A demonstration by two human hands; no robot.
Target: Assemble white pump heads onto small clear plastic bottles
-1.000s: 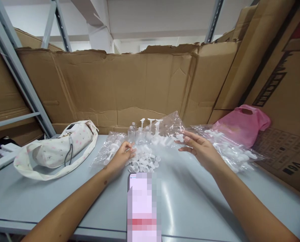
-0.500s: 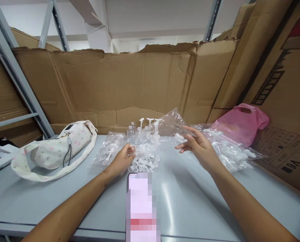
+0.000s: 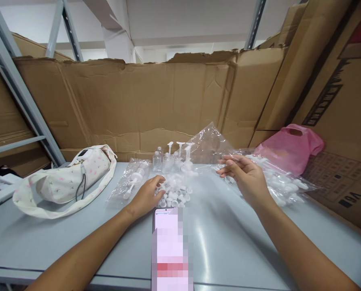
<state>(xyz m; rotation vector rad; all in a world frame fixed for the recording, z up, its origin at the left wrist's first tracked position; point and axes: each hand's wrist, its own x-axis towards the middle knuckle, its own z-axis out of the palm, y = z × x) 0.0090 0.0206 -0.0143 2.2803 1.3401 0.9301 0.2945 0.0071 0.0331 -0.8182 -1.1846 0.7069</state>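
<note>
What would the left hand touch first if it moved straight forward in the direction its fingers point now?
Most likely the pile of small white caps: the left hand points up and to the right, with its fingertips already at the pile's near edge. Past the pile stand small clear bottles, though depth is hard to judge.

Left hand point(image 3: 146, 196): is now lying flatter and slightly nearer the phone point(image 3: 172, 246) than a second ago, fingers spread over the near-left edge of the pile of small white caps point(image 3: 176, 190), where before they were curled at its left side.

Right hand point(image 3: 247, 178): is now drawn rightward and curled, fingertips pinching the clear plastic bag point(image 3: 212, 143); a second ago it was hovering open-palmed, then pointing with one finger.

Clear plastic bag: its upper edge is now standing higher against the cardboard than in the earlier views.
</note>
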